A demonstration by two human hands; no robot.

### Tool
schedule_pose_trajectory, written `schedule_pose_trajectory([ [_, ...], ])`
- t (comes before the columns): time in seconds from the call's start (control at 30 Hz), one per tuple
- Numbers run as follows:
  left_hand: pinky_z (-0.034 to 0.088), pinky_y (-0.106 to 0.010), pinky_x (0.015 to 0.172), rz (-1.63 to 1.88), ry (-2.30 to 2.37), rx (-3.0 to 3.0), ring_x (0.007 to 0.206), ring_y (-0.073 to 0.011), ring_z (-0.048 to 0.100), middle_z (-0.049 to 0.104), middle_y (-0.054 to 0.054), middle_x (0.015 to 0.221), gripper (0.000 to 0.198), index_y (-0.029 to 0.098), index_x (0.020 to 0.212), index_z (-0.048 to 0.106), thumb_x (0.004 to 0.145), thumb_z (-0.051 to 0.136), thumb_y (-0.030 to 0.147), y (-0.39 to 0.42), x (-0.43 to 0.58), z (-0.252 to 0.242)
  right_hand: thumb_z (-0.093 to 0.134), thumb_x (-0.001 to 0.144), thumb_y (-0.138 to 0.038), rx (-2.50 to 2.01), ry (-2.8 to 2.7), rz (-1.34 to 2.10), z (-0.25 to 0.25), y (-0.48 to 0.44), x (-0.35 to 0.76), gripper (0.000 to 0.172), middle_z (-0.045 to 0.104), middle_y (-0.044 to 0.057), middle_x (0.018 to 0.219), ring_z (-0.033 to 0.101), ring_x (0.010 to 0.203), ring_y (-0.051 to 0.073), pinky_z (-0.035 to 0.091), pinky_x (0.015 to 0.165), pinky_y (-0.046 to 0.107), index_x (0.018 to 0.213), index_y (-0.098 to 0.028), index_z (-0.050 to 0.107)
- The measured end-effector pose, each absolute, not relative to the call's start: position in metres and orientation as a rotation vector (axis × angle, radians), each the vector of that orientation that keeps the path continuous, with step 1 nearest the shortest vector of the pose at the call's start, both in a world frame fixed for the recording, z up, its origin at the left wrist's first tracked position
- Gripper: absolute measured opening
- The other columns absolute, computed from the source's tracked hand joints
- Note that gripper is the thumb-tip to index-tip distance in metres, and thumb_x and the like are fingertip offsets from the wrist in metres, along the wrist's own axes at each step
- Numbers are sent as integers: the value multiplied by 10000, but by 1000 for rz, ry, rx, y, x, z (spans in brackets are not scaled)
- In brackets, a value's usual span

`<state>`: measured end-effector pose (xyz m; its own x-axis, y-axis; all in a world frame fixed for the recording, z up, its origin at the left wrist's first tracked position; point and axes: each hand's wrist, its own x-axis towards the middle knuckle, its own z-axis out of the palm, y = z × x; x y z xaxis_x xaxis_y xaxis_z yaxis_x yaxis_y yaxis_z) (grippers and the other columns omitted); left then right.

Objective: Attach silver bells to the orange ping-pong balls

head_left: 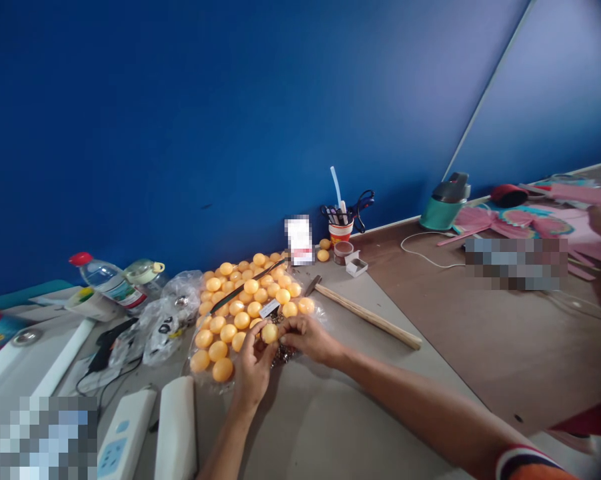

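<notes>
My left hand (253, 370) grips a yellow-orange ball (269, 333), the size of a ping-pong ball, between thumb and fingers. On the ball's right side my right hand (310, 339) is closed in a pinch; whatever its fingertips hold is too small to make out. Just behind the held ball lies a small white label or card (269, 309). Small dark pieces (282, 355) lie in clear plastic under the hands. Many similar orange balls (228, 333) are spread over a clear plastic bag, with a long black strip (240, 290) lying across them.
Right of the balls lies a hammer (368, 315) with a wooden handle. Behind it are a pen cup (340, 232) and a small open box (356, 265). Left stand a bottle (108, 283), a glue gun (105, 347) and a power strip (125, 433). A teal cup (443, 207) stands right.
</notes>
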<state>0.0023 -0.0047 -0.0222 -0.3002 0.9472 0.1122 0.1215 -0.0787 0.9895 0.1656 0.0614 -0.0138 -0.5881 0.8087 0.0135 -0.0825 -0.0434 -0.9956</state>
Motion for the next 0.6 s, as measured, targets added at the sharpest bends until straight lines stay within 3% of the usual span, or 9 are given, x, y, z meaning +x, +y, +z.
schedule_pose_trajectory([
  [0.6,586,-520,1058,1453,1438,1213,1190,-341,744,774,-180,1295,540,212,1181,693,791,821,562,-5,0,-32,700,746,-209,-765,-1505,1821,-12,61,167,84,582,-50,603,506,571,108,408,578,241,716,-192,623],
])
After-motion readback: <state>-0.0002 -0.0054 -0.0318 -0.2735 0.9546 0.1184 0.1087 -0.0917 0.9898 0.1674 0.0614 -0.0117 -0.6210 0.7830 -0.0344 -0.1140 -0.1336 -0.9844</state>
